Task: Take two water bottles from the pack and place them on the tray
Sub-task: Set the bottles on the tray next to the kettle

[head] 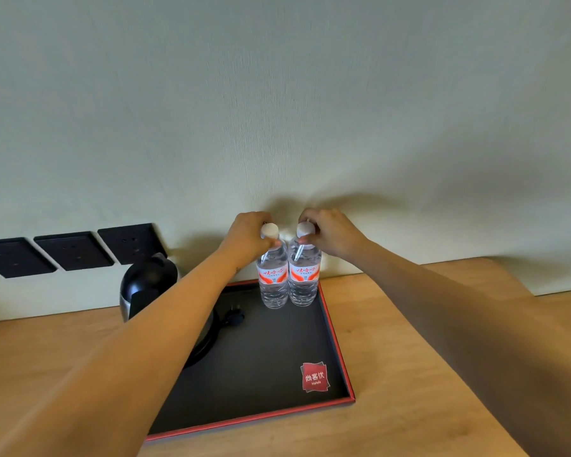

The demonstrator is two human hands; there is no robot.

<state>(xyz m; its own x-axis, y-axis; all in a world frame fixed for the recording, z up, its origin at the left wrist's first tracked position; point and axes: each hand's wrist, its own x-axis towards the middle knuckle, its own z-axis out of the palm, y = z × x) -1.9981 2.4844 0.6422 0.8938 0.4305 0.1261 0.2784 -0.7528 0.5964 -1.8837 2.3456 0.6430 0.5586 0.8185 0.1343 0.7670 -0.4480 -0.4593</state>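
Two clear water bottles with white caps and red-and-white labels stand upright, side by side, at the far right corner of a black tray (271, 367) with a red rim. My left hand (246, 237) grips the neck of the left bottle (272, 282) just under its cap. The neck of the right bottle (304, 278) is held the same way by my right hand (333, 234). Both bottle bases rest on the tray floor. The pack is not in view.
A black and steel electric kettle (147, 285) with its cord and plug (233, 316) occupies the tray's far left. A red logo square (314, 377) marks the tray's near right. The tray lies on a wooden desk (409, 357) against a pale wall with three black sockets (75, 250).
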